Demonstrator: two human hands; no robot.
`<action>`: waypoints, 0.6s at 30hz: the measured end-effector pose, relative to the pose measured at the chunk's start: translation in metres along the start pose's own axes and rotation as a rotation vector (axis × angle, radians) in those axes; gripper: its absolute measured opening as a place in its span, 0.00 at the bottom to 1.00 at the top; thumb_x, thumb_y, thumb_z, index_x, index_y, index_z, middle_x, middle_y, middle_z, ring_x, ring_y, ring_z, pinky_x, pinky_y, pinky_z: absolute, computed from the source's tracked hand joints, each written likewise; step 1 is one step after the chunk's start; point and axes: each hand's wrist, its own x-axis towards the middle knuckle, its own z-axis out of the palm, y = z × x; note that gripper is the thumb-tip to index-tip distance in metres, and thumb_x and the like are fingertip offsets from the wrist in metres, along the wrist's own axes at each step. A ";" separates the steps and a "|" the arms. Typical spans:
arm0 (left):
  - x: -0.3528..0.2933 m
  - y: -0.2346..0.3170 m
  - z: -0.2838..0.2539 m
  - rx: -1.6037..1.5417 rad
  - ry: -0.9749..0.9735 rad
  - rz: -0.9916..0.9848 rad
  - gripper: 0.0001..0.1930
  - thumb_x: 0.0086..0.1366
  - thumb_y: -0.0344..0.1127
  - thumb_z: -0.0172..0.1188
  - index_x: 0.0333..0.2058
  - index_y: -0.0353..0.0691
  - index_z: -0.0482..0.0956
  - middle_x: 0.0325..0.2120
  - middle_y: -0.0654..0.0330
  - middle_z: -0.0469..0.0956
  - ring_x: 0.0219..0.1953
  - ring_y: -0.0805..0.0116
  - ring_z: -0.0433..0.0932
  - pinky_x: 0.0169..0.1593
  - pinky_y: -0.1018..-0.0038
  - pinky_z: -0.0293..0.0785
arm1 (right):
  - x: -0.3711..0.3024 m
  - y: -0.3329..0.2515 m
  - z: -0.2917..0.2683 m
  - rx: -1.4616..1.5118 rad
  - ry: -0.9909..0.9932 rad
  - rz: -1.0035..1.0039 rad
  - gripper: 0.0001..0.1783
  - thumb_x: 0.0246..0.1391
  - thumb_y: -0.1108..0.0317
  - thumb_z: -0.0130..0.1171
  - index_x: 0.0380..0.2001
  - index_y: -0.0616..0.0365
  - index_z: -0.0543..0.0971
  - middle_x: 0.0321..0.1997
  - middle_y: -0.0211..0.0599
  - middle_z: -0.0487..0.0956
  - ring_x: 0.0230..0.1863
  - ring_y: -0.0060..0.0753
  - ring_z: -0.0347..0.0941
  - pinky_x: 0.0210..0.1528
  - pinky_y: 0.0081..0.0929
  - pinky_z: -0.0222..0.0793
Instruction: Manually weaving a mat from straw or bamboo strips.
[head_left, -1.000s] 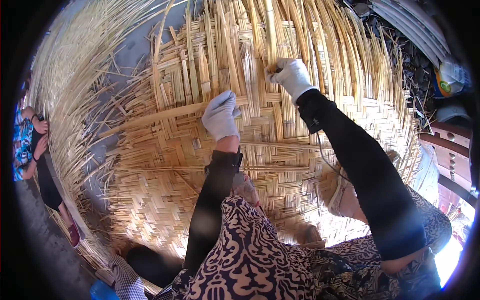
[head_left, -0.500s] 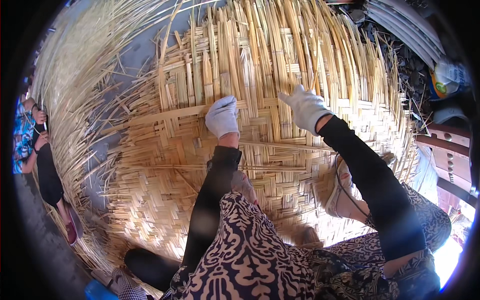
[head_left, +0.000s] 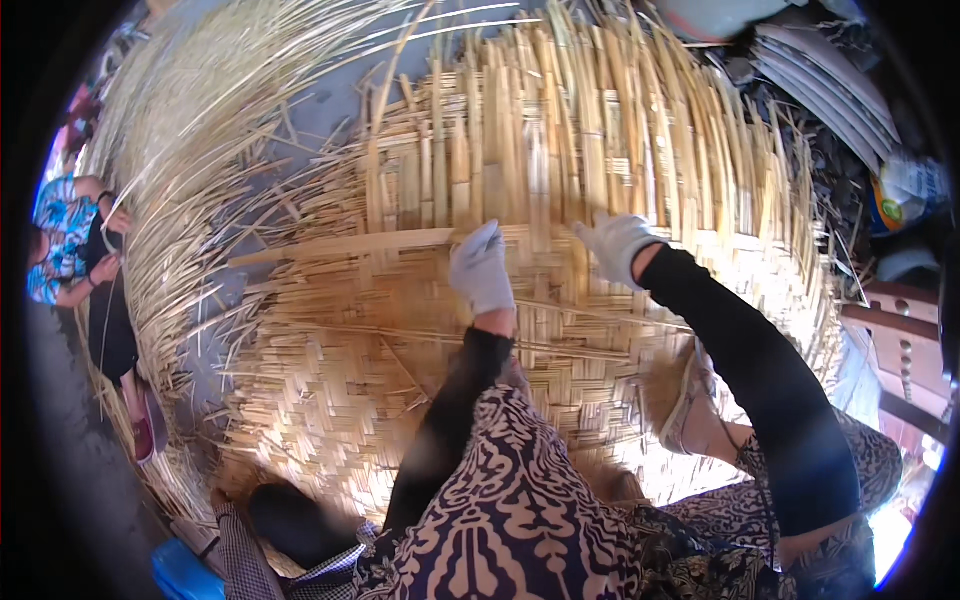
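Beneath both hands spreads a large woven bamboo mat (head_left: 380,370), with long loose strip ends (head_left: 540,130) fanning out at its far side. My left hand (head_left: 483,270), in a white glove, is closed at the end of a flat, pale bamboo strip (head_left: 340,246) lying crosswise over the lengthwise strips. To its right, my gloved right hand (head_left: 620,248) rests on the weave along that same crosswise line. Its index finger stretches left and its fingers look apart; their tips are slightly blurred.
Loose split strips (head_left: 170,170) lie piled on the left. Beyond them a person (head_left: 75,240) in a blue patterned top sits with hands raised. Stacked pale curved pieces (head_left: 825,85) and a printed bag (head_left: 905,195) are at the right. My shoe (head_left: 690,400) stands on the mat.
My left hand has shifted right and slightly nearer, closer to the right hand. My right hand has moved slightly nearer, and the whole view has shifted a little.
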 end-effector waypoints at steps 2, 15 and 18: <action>0.018 0.003 -0.030 0.116 0.099 0.175 0.10 0.49 0.24 0.60 0.34 0.33 0.76 0.29 0.60 0.75 0.28 0.74 0.73 0.31 0.80 0.71 | 0.010 -0.012 -0.022 -0.063 -0.088 -0.031 0.21 0.42 0.69 0.49 0.44 0.56 0.68 0.35 0.46 0.73 0.37 0.41 0.72 0.32 0.35 0.68; 0.109 0.084 -0.079 -0.119 -0.050 -0.230 0.16 0.60 0.41 0.49 0.40 0.34 0.71 0.26 0.61 0.74 0.25 0.73 0.72 0.31 0.78 0.70 | 0.063 -0.068 -0.027 0.445 0.332 0.006 0.10 0.46 0.59 0.52 0.26 0.52 0.77 0.21 0.37 0.74 0.25 0.40 0.72 0.27 0.35 0.67; 0.131 0.082 -0.078 0.007 -0.185 -0.286 0.14 0.61 0.40 0.48 0.34 0.34 0.73 0.21 0.63 0.74 0.21 0.77 0.71 0.27 0.82 0.68 | 0.055 -0.061 -0.024 0.557 0.435 0.134 0.09 0.45 0.60 0.52 0.24 0.54 0.76 0.19 0.38 0.73 0.24 0.40 0.71 0.26 0.36 0.66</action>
